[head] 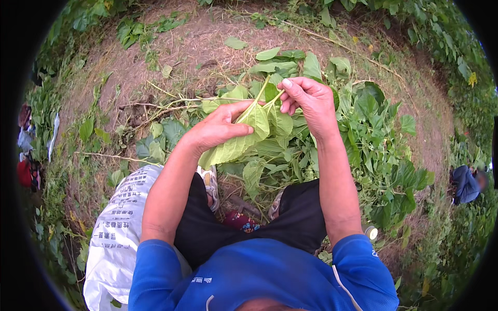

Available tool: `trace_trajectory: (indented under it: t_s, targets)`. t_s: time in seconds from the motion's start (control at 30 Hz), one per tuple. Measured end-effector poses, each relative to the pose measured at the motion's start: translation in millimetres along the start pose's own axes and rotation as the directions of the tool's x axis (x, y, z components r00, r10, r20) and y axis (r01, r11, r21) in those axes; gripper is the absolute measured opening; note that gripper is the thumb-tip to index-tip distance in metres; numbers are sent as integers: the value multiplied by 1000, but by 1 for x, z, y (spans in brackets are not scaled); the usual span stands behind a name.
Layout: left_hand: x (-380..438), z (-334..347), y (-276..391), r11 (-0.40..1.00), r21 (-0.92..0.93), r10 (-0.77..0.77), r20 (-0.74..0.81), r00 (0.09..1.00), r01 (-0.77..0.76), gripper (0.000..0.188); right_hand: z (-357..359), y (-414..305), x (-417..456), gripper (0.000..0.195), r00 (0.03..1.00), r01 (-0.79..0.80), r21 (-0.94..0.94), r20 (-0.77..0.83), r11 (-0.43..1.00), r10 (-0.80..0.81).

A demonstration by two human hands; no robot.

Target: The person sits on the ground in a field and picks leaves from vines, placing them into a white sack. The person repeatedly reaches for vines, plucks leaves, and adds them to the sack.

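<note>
My left hand [223, 126] grips a large pale green leaf [249, 134], its thumb pressed on the blade and its fingers hidden underneath. Between the thumb and fingertips of my right hand [305, 97] is the stalk of a second leaf [279, 120], which hangs beside the first one. Both leaves show raised veins. Below the hands lies a heap of cut leafy stems [288, 155], spread from between my feet to the right. Several loose leaves [272, 66] rest at the heap's far side.
A white woven sack [116, 229] bearing writing stands at my left. Bare twigs [155, 105] cross the soil. A small container with a pale lid [371, 233] sits by my right elbow. Farther right, a person in blue [465, 184] is bent among plants; bags [25, 167] lie far left.
</note>
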State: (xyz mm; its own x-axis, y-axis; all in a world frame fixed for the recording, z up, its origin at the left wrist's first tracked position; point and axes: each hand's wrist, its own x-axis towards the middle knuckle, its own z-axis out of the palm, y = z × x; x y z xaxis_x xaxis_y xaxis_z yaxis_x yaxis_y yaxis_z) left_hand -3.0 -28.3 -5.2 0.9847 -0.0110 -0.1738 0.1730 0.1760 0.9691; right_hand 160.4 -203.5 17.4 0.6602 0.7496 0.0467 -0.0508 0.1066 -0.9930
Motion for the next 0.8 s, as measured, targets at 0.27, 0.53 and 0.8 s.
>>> trace_trajectory:
  t_s: [0.27, 0.53, 0.8]
  targets:
    - [6, -12, -13, 988, 130, -96, 98, 991, 83, 53, 6, 4, 3, 25, 984, -125, 6, 125, 992, 124]
    - [1, -9, -8, 980, 198, -41, 51, 998, 31, 45, 5, 4, -2, 21, 952, -220, -35, 209, 975, 223]
    - [7, -1, -17, 929, 358, 129, -92, 987, -89, 28, 11, 13, -4, 21, 974, -141, 16, 179, 990, 136]
